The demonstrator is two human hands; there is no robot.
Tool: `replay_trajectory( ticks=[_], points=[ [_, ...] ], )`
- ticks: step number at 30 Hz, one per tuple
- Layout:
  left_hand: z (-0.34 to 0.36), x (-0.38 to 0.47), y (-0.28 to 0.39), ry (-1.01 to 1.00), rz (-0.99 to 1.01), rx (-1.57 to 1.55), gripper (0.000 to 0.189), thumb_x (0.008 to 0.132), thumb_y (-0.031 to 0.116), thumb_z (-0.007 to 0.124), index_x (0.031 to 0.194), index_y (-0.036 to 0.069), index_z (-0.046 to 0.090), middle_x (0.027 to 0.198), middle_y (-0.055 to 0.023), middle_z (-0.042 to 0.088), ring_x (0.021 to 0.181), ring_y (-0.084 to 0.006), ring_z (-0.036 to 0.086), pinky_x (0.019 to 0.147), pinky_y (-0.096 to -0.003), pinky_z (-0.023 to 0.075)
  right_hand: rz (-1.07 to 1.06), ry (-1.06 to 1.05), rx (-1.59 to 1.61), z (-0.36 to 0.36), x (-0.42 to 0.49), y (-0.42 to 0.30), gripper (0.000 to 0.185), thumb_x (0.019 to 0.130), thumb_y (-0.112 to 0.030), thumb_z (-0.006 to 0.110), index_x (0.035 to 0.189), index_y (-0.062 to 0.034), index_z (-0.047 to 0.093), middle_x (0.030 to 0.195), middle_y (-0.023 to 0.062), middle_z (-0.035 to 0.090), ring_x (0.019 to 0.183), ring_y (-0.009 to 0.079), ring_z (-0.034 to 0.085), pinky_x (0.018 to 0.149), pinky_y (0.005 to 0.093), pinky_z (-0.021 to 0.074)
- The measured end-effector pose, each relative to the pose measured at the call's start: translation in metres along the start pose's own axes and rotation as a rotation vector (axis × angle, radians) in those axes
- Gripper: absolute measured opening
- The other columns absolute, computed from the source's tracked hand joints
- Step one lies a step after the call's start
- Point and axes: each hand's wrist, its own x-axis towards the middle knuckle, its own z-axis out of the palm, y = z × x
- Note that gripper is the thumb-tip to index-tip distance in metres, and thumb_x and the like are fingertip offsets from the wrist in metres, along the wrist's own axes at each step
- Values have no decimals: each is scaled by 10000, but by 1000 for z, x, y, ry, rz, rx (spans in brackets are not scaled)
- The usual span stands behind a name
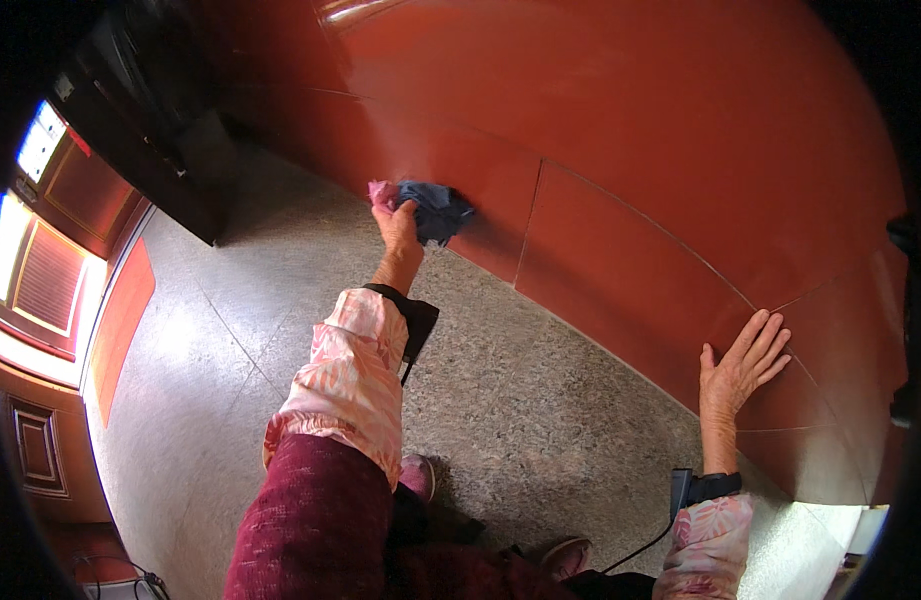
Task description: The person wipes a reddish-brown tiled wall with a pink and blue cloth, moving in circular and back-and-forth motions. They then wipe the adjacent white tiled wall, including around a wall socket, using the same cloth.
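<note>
Before me rises a red tiled surface (618, 247) with thin joint lines. My left hand (397, 221) grips a dark blue cloth (438, 212) against the lower part of this surface, close to its edge with the grey floor. A pink piece of cloth (383, 193) shows beside the thumb and fingers. Further right, my right hand (742, 367) lies flat on the red tiles with fingers spread, near a joint line, and holds nothing. Both wrists wear black straps, partly under patterned pink sleeves.
Grey speckled floor tiles (505, 375) lie below, with my two shoes (417, 478) on them. A dark piece of furniture (152, 150) stands at the upper left. Brown panelled doors (44, 442) and a red mat (122, 330) are at the far left; cables (122, 570) show at the lower left.
</note>
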Motion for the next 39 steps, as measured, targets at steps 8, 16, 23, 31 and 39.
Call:
replay_trajectory(
  ticks=[8, 16, 23, 31, 39],
  points=[
    [53, -67, -89, 137, -87, 335, 660, 665, -17, 576, 1261, 3, 294, 1212, -186, 477, 1123, -299, 495, 952, -392, 401, -20, -4, -4, 2, -1, 2, 1091, 628, -259, 819, 1470, -53, 157, 1523, 193, 108, 1406, 394, 72, 1100, 600, 93],
    [79, -173, -73, -456, -794, 372, 442, 678, 64, 710, 1092, 49, 554, 1025, -89, 583, 957, -240, 544, 786, -382, 465, -22, 28, 9, 8, 0, 2, 1101, 643, -297, 812, 1467, -18, 137, 1527, 195, 83, 1409, 395, 34, 1098, 604, 61],
    [25, -38, -28, -5, -165, -42, 330, 767, 22, 572, 1046, 138, 440, 889, -44, 486, 773, -191, 519, 710, -322, 474, -70, 54, 34, 15, -4, 9, 1092, 666, -345, 810, 1472, -47, 136, 1531, 185, 76, 1403, 412, 15, 1076, 630, 23],
    [108, -184, -82, -88, -557, -54, 476, 741, -9, 625, 1097, 178, 371, 928, -25, 493, 808, -181, 505, 683, -360, 468, -49, 40, 46, 17, -3, 8, 1085, 630, -338, 828, 1466, -91, 182, 1528, 128, 112, 1403, 386, 34, 1077, 622, 9],
    [168, -297, -33, -546, -1142, -77, 233, 895, 224, 552, 1078, 89, 499, 947, -69, 597, 908, -257, 598, 826, -443, 516, -100, 25, -36, 2, -3, 17, 1003, 613, -173, 810, 1458, -164, 271, 1514, 44, 230, 1396, 293, 171, 1093, 522, 147]
  ],
)
